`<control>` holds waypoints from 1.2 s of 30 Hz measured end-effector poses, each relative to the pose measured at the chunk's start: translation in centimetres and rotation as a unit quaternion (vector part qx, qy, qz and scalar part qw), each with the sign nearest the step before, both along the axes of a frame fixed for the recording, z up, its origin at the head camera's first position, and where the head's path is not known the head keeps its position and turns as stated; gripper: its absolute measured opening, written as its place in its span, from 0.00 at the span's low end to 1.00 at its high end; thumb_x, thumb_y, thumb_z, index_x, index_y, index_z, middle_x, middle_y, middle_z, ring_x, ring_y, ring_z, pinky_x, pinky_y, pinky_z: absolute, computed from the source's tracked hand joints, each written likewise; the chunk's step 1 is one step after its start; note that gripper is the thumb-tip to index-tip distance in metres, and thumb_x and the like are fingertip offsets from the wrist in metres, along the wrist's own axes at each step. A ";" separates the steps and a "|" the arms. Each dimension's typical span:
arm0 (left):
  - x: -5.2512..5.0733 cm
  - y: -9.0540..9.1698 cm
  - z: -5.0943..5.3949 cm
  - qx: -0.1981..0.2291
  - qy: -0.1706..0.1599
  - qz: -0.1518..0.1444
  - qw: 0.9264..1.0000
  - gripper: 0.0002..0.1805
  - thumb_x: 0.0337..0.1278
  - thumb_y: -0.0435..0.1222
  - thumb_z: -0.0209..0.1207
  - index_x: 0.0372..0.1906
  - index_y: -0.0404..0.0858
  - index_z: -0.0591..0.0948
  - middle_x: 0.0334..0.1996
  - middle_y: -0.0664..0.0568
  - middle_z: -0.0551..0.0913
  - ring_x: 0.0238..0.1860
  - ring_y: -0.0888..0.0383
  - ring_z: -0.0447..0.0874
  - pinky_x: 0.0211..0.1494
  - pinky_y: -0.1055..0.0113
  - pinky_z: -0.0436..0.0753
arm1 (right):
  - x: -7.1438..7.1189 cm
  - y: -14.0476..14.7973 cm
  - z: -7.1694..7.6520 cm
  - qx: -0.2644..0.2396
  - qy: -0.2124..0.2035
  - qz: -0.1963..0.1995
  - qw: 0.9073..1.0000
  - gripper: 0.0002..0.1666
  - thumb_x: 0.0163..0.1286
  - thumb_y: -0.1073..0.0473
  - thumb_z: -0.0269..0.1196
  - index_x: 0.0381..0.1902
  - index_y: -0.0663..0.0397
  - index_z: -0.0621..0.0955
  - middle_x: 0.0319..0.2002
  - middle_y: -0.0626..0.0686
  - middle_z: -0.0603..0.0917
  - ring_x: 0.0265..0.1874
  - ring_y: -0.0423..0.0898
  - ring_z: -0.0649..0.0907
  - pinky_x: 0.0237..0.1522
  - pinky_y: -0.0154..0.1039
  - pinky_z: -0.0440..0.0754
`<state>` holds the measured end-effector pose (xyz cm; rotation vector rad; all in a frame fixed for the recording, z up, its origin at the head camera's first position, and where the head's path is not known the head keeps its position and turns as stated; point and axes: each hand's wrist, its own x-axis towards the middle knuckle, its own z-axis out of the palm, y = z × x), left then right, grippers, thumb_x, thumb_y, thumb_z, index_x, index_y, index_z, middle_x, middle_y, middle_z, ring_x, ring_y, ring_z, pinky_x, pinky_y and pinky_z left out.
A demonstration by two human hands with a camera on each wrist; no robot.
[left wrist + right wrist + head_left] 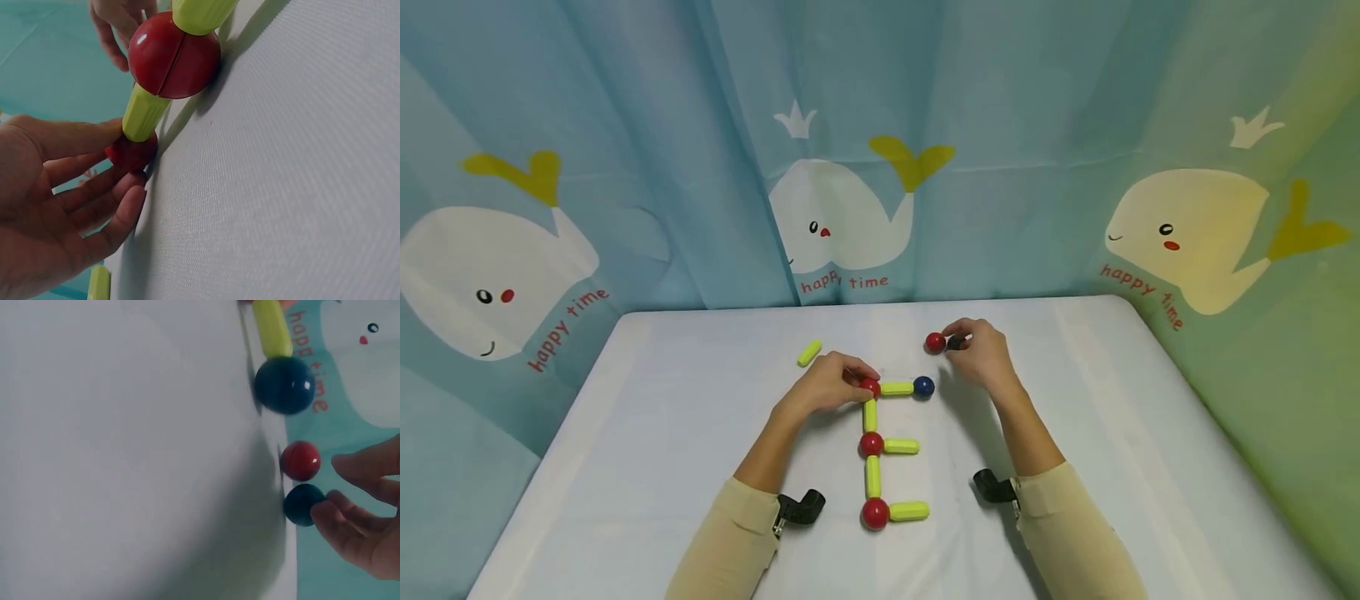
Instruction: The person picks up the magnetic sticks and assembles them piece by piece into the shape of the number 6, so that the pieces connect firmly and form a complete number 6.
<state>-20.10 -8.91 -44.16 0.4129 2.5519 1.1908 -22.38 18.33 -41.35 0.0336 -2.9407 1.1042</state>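
Observation:
My left hand (835,382) grips the red ball (870,388) at the far corner of an E-shaped figure of balls and yellow-green rods. In the left wrist view its thumb lies where that ball meets a rod (142,112), with the other fingers around the ball's far side. At the back of the table, my right hand (981,352) has its fingertips at a small dark blue ball (304,504). A loose red ball (935,342) sits just left of it. The figure's top arm ends in a larger blue ball (923,387).
A loose yellow-green rod (808,353) lies beyond my left hand. The figure's middle red ball (871,444) and near red ball (875,513) each carry a rod pointing right. A whale-print curtain (1015,225) hangs behind the white table (685,433).

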 end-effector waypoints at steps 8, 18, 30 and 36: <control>0.7 -0.3 0.1 -0.006 -0.011 0.016 1.000 0.12 0.59 0.36 0.73 0.48 0.46 0.91 0.44 0.55 0.89 0.43 0.57 0.82 0.52 0.62 0.84 | -1.0 0.6 0.0 0.009 0.013 -0.021 1.000 0.23 0.65 0.66 0.63 0.58 0.63 0.83 0.54 0.70 0.77 0.53 0.64 0.76 0.57 0.58 0.77; 0.7 0.0 0.1 0.004 -0.015 0.012 1.000 0.12 0.59 0.36 0.73 0.48 0.46 0.91 0.44 0.55 0.89 0.43 0.58 0.82 0.51 0.63 0.84 | -2.3 2.2 -0.2 0.050 -0.036 -0.021 0.998 0.28 0.63 0.68 0.63 0.63 0.65 0.81 0.66 0.74 0.72 0.68 0.70 0.72 0.72 0.64 0.71; 0.3 0.1 -0.1 0.006 -0.014 0.009 1.000 0.13 0.59 0.36 0.73 0.49 0.45 0.91 0.44 0.54 0.89 0.43 0.58 0.82 0.51 0.63 0.84 | -3.1 3.6 -0.7 0.030 -0.025 -0.017 0.999 0.19 0.63 0.68 0.66 0.53 0.63 0.84 0.55 0.68 0.86 0.52 0.63 0.80 0.47 0.50 0.82; 0.0 0.0 0.2 0.005 -0.014 0.015 1.000 0.12 0.59 0.36 0.73 0.49 0.46 0.91 0.43 0.55 0.89 0.43 0.58 0.82 0.52 0.62 0.84 | -2.8 3.4 -0.1 0.021 -0.048 -0.016 0.999 0.17 0.66 0.66 0.67 0.52 0.63 0.84 0.55 0.68 0.85 0.52 0.63 0.79 0.53 0.55 0.80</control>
